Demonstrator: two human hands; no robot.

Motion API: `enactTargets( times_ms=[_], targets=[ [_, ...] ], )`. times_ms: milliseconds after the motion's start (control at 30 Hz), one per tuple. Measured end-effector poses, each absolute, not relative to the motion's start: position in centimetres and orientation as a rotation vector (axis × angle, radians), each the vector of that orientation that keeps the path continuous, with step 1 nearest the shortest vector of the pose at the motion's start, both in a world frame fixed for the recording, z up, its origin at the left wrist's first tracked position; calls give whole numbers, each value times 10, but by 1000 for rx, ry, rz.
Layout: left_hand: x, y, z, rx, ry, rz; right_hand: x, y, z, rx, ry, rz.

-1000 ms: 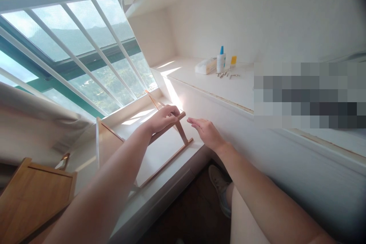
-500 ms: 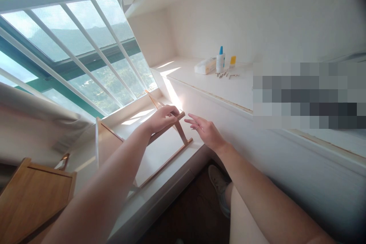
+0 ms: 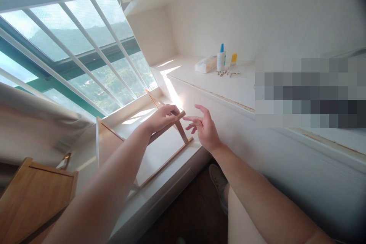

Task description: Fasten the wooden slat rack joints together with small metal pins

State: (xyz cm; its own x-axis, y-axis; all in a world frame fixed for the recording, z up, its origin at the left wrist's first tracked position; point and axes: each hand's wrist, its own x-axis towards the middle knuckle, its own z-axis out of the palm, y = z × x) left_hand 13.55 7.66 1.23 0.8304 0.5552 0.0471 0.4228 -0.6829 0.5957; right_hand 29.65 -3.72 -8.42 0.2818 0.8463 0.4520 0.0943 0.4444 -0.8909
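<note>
A wooden frame with slim rails stands on the white window ledge. My left hand is closed over its top rail close to the right end, fingers wrapped round the wood. Just to the right of that rail end is my right hand. Its fingers are spread and the index finger points up. A tiny thing may show near its fingers, too small to make out. A wooden panel stands upright at the left of the frame, partly hidden by my left forearm.
On the raised white shelf are a white bottle with a blue cap, a plastic packet, a yellow-topped item, several small screws and a hex key. A wooden cabinet stands at lower left. Window bars run behind.
My right hand has turned and opened, its index finger and thumb lifting away from the other fingers. My left hand keeps its hold on the rail.
</note>
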Motion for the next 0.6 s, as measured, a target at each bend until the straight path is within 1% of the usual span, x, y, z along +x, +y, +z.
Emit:
enactTargets(
  times_ms=[167,400,600],
  targets=[
    [135,78,12,2430,737,301,293,-31,-87,-1064,-1226,619],
    [135,80,11,2418,704,281,291,-31,-82,-942,-1188,509],
    [136,78,12,2418,728,282,287,-36,-80,-880,-1133,538]
  ],
)
